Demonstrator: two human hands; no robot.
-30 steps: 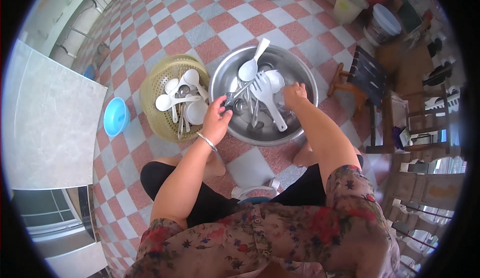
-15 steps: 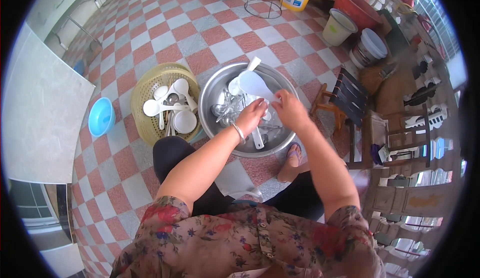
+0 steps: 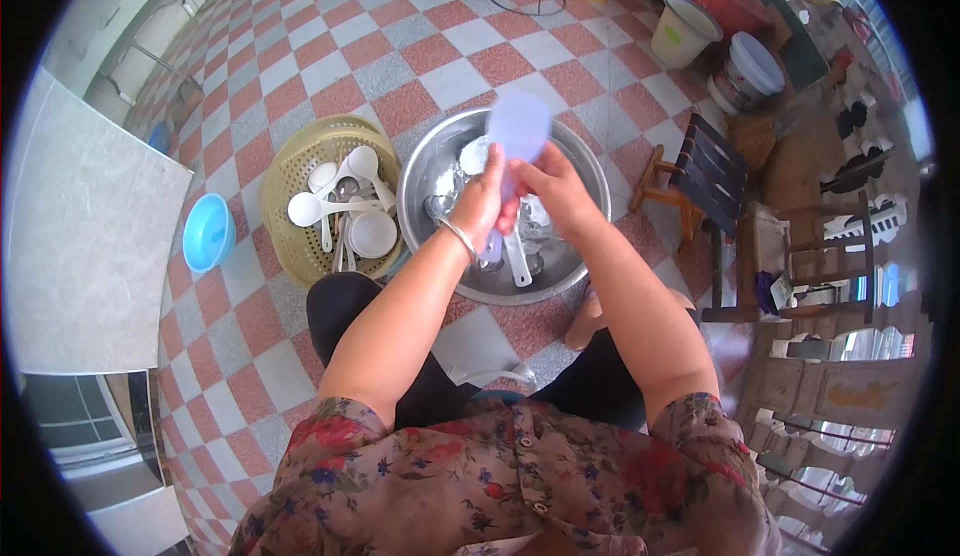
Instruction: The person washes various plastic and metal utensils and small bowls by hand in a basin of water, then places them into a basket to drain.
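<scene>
Over the steel basin, you hold a pale lilac paddle in both hands, its blurred broad end pointing far and slightly right, its handle running back near and left. Your left hand is wrapped round that handle; your right hand, closed at the neck, sits nearer the broad end. A yellow strainer basket of white utensils stands just left of the basin.

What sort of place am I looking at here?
Probably a home's porch or balcony, though I can't be sure: checkered floor tiles, a baluster railing at the right with daylight showing through, and a steel basin of kitchen utensils on the floor.
</scene>
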